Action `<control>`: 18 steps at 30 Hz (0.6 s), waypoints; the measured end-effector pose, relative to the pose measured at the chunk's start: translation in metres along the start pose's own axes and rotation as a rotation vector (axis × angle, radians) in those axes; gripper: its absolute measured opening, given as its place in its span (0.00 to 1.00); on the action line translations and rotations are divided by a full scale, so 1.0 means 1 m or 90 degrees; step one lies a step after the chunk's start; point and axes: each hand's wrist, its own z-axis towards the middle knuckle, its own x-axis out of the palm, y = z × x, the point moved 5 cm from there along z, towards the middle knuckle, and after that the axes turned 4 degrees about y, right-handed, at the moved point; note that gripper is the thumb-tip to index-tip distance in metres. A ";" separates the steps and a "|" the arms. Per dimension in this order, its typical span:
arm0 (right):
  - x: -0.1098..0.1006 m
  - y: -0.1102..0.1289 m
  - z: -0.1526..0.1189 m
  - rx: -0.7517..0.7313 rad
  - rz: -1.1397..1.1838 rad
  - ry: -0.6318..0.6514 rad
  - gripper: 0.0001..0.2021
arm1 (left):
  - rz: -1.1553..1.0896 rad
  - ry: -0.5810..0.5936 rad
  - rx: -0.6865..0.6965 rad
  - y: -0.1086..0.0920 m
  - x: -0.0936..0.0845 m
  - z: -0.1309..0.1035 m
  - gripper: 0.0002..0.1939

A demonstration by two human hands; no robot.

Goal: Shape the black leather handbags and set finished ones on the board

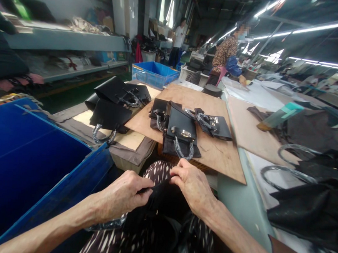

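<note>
A black handbag [163, 207] rests in my lap, with plastic-wrapped parts showing at its sides. My left hand [128, 191] pinches its upper edge between thumb and fingers. Further along that same edge, my right hand [192, 184] grips it with bent fingers. The dark interior and lower part of the bag blend into shadow. Just beyond my hands, a black handbag with a wrapped handle and metal clasp [182, 123] lies on a brown board [227, 161]. Beside it is another black handbag [219, 127].
A big blue bin [34, 151] stands at my left. More black bags [110, 114] lie on a padded stand ahead left. At right, a table holds black bags with wrapped handles [311, 205] and a teal-topped container [282, 116]. A co-worker [224, 59] stands behind the board.
</note>
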 end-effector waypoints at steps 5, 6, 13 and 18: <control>-0.004 0.001 0.004 -0.057 -0.030 -0.029 0.08 | -0.004 0.007 -0.012 -0.003 -0.002 -0.002 0.13; -0.005 0.002 0.005 -0.085 -0.034 -0.028 0.08 | -0.012 0.008 -0.017 -0.004 -0.004 -0.003 0.13; -0.003 0.005 0.006 -0.102 -0.060 0.032 0.06 | -0.013 0.041 -0.109 -0.010 -0.021 0.001 0.18; -0.003 0.013 0.001 -0.114 -0.052 0.030 0.06 | 0.147 0.039 -0.070 -0.018 -0.016 0.045 0.13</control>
